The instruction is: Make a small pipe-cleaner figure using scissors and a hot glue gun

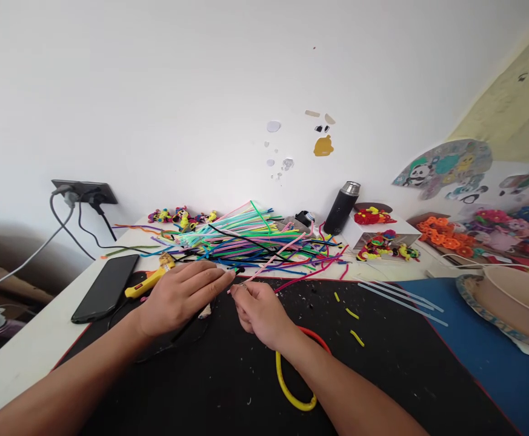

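Note:
My right hand is closed in a pinch on a pale pink pipe cleaner, which slants up to the right from the fingertips. Close beside it, my left hand has its fingers pressed together, back of the hand up. A small dark thing shows at its fingertips; what it holds is hidden. Behind both hands lies a heap of pipe cleaners in many colours. A yellow glue gun is partly covered by my left hand. Under my right forearm lies a yellow and red loop.
A black mat covers the table front, with several short yellow pieces on it. Clear glue sticks lie right. A phone is left, a black flask behind, a white box beside it, and a round tray far right.

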{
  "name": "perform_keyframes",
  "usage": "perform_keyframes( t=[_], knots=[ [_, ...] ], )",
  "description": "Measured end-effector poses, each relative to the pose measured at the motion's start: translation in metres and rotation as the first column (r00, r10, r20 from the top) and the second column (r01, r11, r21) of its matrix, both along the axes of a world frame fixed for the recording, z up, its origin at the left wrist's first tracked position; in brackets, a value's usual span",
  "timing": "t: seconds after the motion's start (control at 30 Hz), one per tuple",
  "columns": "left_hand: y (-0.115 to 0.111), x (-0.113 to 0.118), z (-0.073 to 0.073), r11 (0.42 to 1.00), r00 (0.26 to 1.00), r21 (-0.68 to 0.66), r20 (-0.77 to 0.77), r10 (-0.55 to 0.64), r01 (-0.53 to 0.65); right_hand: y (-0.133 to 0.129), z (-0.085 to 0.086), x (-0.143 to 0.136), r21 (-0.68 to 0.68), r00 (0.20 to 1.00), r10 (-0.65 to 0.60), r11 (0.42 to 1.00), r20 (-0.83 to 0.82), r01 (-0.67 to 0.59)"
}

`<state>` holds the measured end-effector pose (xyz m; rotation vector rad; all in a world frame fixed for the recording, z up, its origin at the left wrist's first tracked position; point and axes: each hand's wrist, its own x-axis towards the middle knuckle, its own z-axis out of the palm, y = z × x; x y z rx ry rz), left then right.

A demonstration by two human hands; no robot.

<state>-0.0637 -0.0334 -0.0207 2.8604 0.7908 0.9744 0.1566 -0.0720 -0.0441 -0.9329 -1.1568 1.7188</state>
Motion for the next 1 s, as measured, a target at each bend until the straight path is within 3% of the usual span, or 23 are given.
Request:
perform_keyframes(
  t=[0.1,0.2,0.4,1.0],
  knots=[
    [0.001,-0.002,-0.004,1.000,1.000,0.019,-0.006,0.012,-0.012,-0.001,0.001,-0.001,-0.011,1.000,0.008,1.000,-0.004,-0.008],
    [0.000,0.000,0.000,0.986,0.999,0.165,-0.034,-0.029,0.034,-0.001,0.004,-0.001,-0.012,1.000,-0.014,1.000,-0.007,0.013],
    [-0.002,0.006,0.008,0.895,0.995,0.442,-0.096,-0.023,0.063,-0.002,0.008,-0.001,-0.012,0.999,-0.044,0.999,-0.004,0.044],
    [-0.005,0.014,0.013,0.891,0.995,0.448,-0.089,-0.044,0.079,-0.002,0.004,-0.002,-0.020,0.998,-0.048,0.999,0.037,0.049]
  ],
)
